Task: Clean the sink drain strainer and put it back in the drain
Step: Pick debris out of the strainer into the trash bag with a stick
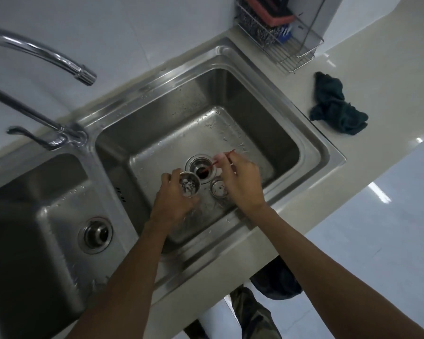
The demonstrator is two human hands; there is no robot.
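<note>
Looks like we're mid-clean: left hand (175, 192) is wrapped around the strainer (189, 185), gunk sitting inside it, just this side of the open drain (201, 167). Right hand (240, 178) pinches a thin red stick (224, 156), its tip poking into the drain beyond the fingertips, with a round metal stopper (219, 187) lying under that hand. I'd guess the next move is picking the gunk out with the stick, gently.

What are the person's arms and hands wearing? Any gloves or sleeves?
No gloves and no sleeves in view. The left hand and right hand are bare, and both forearms are uncovered right down to the picture's edge. I can see no watch, ring or bracelet on either one.
</note>
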